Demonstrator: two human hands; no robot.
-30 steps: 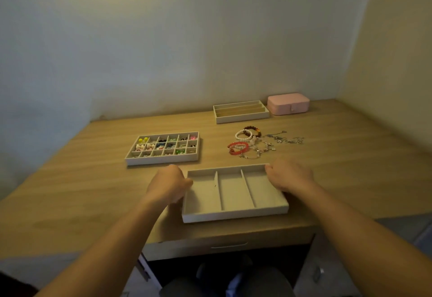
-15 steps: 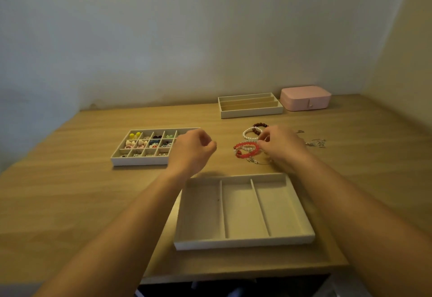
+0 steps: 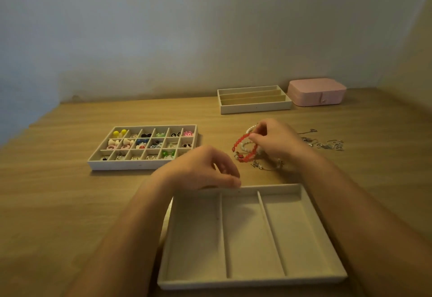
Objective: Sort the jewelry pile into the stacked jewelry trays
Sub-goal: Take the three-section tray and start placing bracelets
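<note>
A beige three-slot tray [image 3: 315, 233] lies empty at the desk's near edge. Just beyond it is the jewelry pile. My right hand [image 3: 277, 141] pinches a red bead bracelet [image 3: 243, 147] and tilts it up over a white pearl bracelet [image 3: 249, 129] and a silver chain bracelet [image 3: 263, 165]. My left hand [image 3: 202, 170] hovers at the tray's far left rim, fingers loosely curled and holding nothing. To the left, a many-celled tray [image 3: 142, 164] holds several colourful earrings.
A long-slot tray [image 3: 254, 108] and a pink jewelry box [image 3: 316, 92] stand at the back by the wall. Silver necklaces [image 3: 325, 143] lie right of the pile. The wooden desk [image 3: 58, 203] ends just below the near tray.
Both hands let go of the three-slot tray and moved forward. The right hand reached the pile and took hold of the red bracelet; the left hand drifted back toward the tray's rim.
</note>
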